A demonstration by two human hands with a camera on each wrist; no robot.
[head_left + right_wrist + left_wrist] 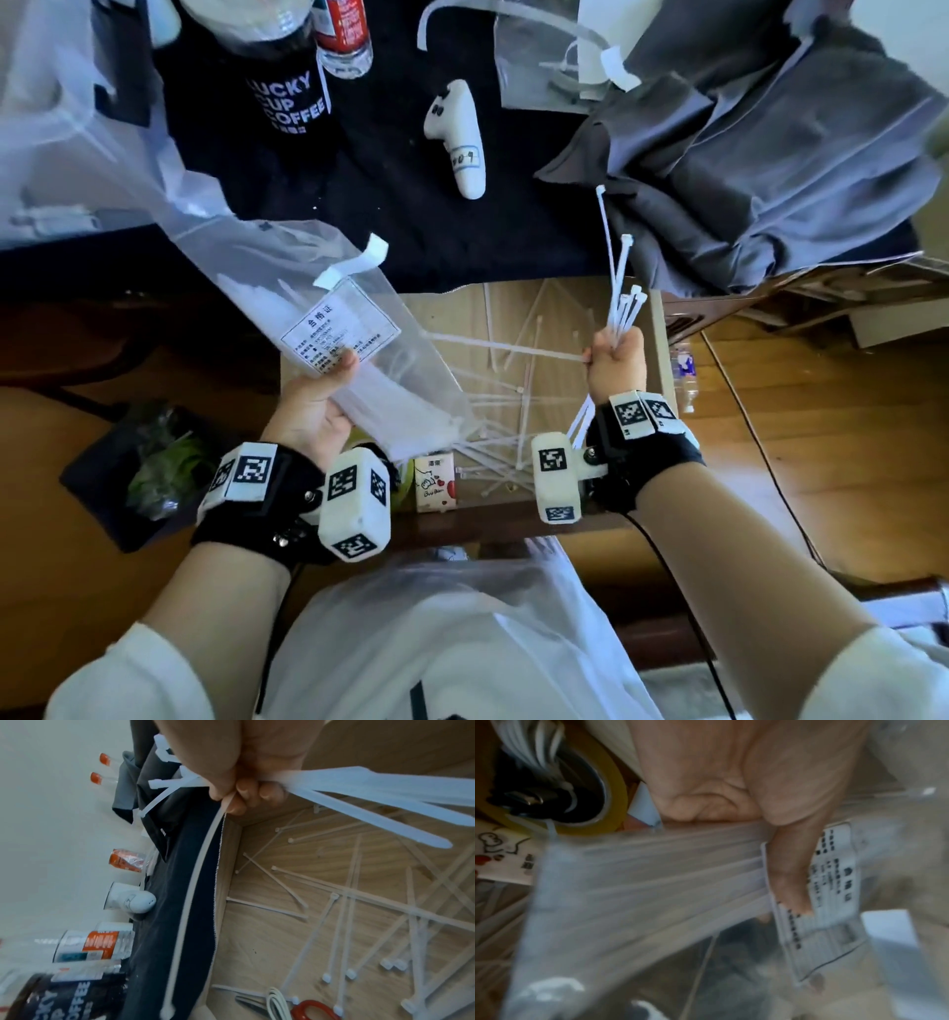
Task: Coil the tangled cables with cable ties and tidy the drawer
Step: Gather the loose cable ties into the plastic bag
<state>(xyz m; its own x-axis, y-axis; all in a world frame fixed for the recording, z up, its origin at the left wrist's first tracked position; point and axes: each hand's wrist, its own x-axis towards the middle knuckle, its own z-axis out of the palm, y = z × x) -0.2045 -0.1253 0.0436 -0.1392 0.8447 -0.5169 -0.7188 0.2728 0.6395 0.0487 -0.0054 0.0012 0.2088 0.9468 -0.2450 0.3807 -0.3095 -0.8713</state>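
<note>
Gripping: your left hand (313, 411) clasps the bag (359, 354); your right hand (613, 362) fists a bundle of ties (619, 288) over the drawer (660, 329).

I count two hands: my left hand (313, 406) and my right hand (613, 360). One clear bag (359, 360) of ties. One fistful of cable ties (621, 298), too bunched to number, and many more loose in one drawer (660, 329). One white controller (459, 139), one coffee cup (285, 103), one scissors (312, 1009).
</note>
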